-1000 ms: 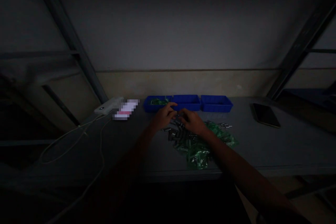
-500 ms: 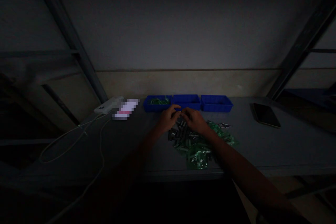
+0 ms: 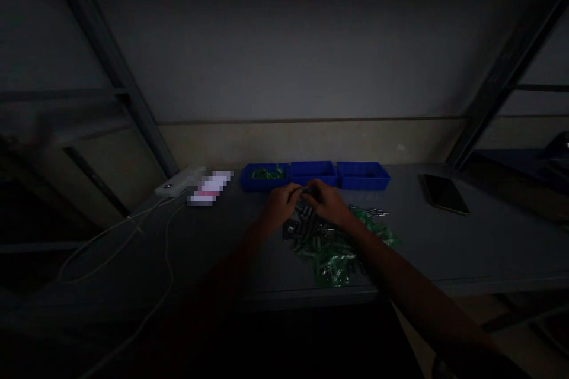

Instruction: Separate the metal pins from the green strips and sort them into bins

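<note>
Very dim, murky, edges darkest

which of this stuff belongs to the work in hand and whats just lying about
Seemingly in the work:
small piece, between left hand and right hand
metal parts
green bags
blue bins

Apparently just lying about:
dark phone
white box
cable
pixelated item

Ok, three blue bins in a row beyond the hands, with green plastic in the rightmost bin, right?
No: it's the leftmost bin that holds green plastic, not the rightmost bin, as the head view shows. The three blue bins do stand in a row beyond the left hand and right hand.
</note>
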`<state>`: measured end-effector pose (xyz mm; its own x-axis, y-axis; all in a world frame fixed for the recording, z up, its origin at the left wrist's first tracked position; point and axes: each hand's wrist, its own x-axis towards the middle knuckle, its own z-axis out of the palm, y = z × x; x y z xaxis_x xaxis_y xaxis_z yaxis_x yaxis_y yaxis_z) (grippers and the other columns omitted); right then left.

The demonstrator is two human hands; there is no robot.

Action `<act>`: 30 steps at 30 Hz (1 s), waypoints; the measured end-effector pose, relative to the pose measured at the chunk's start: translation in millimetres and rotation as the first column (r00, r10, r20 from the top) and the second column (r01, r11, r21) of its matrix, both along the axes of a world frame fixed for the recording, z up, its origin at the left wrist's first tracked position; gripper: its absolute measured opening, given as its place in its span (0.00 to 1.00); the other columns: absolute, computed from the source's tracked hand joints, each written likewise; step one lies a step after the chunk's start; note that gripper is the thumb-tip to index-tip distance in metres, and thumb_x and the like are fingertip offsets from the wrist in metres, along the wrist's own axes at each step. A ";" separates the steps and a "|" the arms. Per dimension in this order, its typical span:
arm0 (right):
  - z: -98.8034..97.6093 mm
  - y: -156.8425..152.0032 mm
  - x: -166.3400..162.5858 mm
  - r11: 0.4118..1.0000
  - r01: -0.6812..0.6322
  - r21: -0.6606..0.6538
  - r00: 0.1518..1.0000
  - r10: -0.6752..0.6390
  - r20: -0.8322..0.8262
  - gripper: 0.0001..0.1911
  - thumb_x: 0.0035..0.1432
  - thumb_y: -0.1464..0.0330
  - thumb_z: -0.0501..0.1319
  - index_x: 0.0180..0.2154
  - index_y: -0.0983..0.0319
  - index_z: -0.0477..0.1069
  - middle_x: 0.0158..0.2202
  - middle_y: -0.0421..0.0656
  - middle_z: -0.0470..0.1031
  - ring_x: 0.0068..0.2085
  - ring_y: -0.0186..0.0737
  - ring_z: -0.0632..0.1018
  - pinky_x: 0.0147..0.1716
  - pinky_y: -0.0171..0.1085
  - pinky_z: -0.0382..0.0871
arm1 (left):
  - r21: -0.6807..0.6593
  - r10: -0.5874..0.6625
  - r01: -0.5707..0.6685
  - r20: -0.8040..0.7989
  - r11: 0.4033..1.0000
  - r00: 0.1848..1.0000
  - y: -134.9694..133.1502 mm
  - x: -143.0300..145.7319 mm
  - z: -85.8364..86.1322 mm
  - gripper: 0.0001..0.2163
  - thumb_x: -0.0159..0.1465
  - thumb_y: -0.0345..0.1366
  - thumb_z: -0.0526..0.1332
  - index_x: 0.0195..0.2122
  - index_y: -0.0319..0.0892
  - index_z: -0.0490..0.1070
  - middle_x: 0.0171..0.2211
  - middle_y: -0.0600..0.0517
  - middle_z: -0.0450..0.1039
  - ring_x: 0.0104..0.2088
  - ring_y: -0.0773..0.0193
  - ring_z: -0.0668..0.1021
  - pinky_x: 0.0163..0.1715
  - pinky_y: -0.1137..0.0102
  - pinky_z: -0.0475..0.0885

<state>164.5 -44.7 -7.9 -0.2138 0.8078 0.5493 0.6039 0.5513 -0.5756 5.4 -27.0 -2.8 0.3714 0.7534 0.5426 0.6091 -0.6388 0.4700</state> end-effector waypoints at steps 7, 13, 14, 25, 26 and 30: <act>-0.3 1.3 0.9 0.998 -0.029 0.062 1.000 0.029 0.001 0.06 0.56 0.71 0.54 0.37 0.63 0.65 0.28 0.40 0.69 0.28 0.34 0.68 0.29 0.32 0.59 | -0.058 -0.017 0.016 -0.024 0.998 1.000 -4.6 0.9 3.4 0.14 0.65 0.35 0.47 0.29 0.40 0.70 0.22 0.54 0.72 0.25 0.68 0.74 0.27 0.75 0.65; 0.8 0.4 -0.2 0.998 0.042 0.054 0.998 -0.044 0.050 0.08 0.58 0.66 0.54 0.34 0.63 0.68 0.27 0.41 0.70 0.28 0.34 0.68 0.29 0.33 0.58 | -0.060 0.007 -0.002 0.071 0.998 0.997 -5.1 -1.3 4.3 0.11 0.63 0.38 0.51 0.42 0.41 0.68 0.23 0.55 0.70 0.25 0.67 0.73 0.26 0.75 0.64; 1.3 0.3 -0.2 0.997 0.061 0.052 0.997 -0.064 0.053 0.09 0.58 0.65 0.54 0.33 0.63 0.68 0.27 0.41 0.70 0.28 0.34 0.68 0.29 0.33 0.58 | -0.057 -0.009 0.014 0.087 0.998 0.996 -4.5 -1.5 3.8 0.11 0.62 0.37 0.52 0.44 0.41 0.67 0.23 0.55 0.70 0.25 0.67 0.73 0.26 0.75 0.65; 4.7 -3.9 -1.1 1.000 0.004 0.009 1.000 -0.004 -0.007 0.10 0.57 0.65 0.55 0.39 0.63 0.67 0.25 0.38 0.69 0.26 0.33 0.68 0.27 0.31 0.58 | -0.041 0.009 -0.005 0.090 0.999 0.996 -5.7 -1.3 5.7 0.07 0.63 0.38 0.52 0.36 0.41 0.66 0.25 0.53 0.71 0.26 0.66 0.73 0.26 0.74 0.64; 4.9 -4.2 -1.2 1.000 0.002 0.021 1.000 -0.001 -0.010 0.10 0.57 0.65 0.55 0.39 0.63 0.67 0.25 0.38 0.69 0.26 0.33 0.68 0.27 0.31 0.58 | -0.032 0.013 -0.010 0.081 0.999 0.997 -6.3 -1.2 6.3 0.08 0.63 0.38 0.51 0.35 0.41 0.66 0.25 0.53 0.71 0.26 0.66 0.73 0.26 0.74 0.64; 5.9 -4.5 -1.7 0.998 0.026 0.054 1.000 -0.026 0.012 0.10 0.58 0.64 0.53 0.35 0.64 0.69 0.26 0.40 0.69 0.27 0.33 0.68 0.28 0.32 0.58 | -0.033 0.006 -0.003 0.075 0.999 0.997 -7.4 -1.4 6.9 0.10 0.64 0.39 0.49 0.34 0.41 0.67 0.23 0.54 0.70 0.25 0.66 0.73 0.27 0.73 0.64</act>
<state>162.8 -49.2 -2.0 -0.2001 0.7823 0.5899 0.6255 0.5654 -0.5377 4.0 -34.4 4.1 0.3271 0.7729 0.5437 0.5740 -0.6195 0.5355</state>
